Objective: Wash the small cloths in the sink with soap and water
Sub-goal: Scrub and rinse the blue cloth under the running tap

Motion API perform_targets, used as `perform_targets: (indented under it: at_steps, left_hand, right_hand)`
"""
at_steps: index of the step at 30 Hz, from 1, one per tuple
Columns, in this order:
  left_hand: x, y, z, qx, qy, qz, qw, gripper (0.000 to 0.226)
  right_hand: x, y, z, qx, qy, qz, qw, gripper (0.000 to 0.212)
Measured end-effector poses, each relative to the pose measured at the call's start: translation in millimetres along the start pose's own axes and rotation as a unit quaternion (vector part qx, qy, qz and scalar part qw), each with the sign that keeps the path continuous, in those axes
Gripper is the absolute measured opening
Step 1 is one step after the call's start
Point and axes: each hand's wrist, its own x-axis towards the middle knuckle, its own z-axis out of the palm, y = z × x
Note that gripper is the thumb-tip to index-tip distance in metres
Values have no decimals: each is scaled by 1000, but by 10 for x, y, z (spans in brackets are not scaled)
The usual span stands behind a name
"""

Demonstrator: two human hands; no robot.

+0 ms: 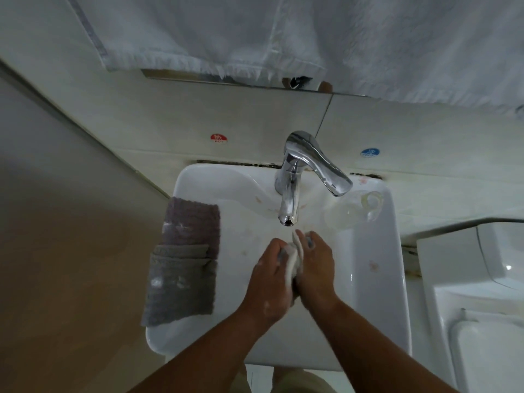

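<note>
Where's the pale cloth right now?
Head view, centre: the pale cloth is gripped between the left hand and right hand over the sink, just below the tap spout.

Bathroom — washbasin (377, 279), chrome tap (292, 191), hanging towel (226, 32)

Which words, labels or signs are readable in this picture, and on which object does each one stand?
"HOT": on the red round sticker on the tiled wall, left of the tap; the white marks above the word are too blurred to read.
Blue round sticker, on the wall right of the tap: its text is too blurred to read.
No other text shows.
</note>
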Motion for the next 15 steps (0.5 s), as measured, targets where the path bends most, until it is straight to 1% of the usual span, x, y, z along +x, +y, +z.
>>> perform_targets:
  at_steps: [1, 3, 5, 6, 8, 9, 10, 11, 12, 13, 14, 15]
  left_hand:
    - [97, -18, -32, 7, 37, 2, 999, 30]
    - [280, -53, -117, -3, 85, -30, 996, 31]
    - [224, -30, -107, -25, 76, -16, 997, 22]
    - [126, -1, -57, -27, 58, -7, 998, 21]
    - [-30, 17, 37, -25, 12, -2, 1000, 30]
    - [-42, 17, 51, -14, 1, 7, 1000, 33]
    - [1, 37, 27, 11, 15, 28, 999, 31]
    - [105, 3, 6, 27, 42, 44, 998, 26]
    - [211, -15, -36, 26, 68, 32, 997, 23]
    - [290, -37, -65, -7, 84, 11, 996, 20]
    - [277, -17, -78, -32, 83, -11, 996, 16]
    - [226, -52, -39, -48, 77, -14, 996, 16]
  right_hand:
    - [-153, -5, 31, -23, -14, -25, 999, 35]
    - [-496, -19, 96, -20, -41, -64, 997, 25]
    - [-474, 12, 98, -45, -33, -92, 994, 18]
    - [-321, 47, 73, -54, -21, -87, 995, 23]
    - [-18, 54, -6, -9, 14, -43, 999, 38]
    - [30, 54, -21, -8, 24, -31, 999, 40]
    - [-42, 31, -15, -25, 25, -47, 998, 38]
    - [-194, 5, 16, -54, 10, -78, 995, 33]
    - [-354, -7, 52, -54, -9, -97, 994, 28]
    - [-473, -32, 72, -27, -25, -111, 993, 27]
    - [-485, -12, 73, -15, -28, -115, 993, 26]
    - [-391, 37, 66, -24, -20, -116, 993, 26]
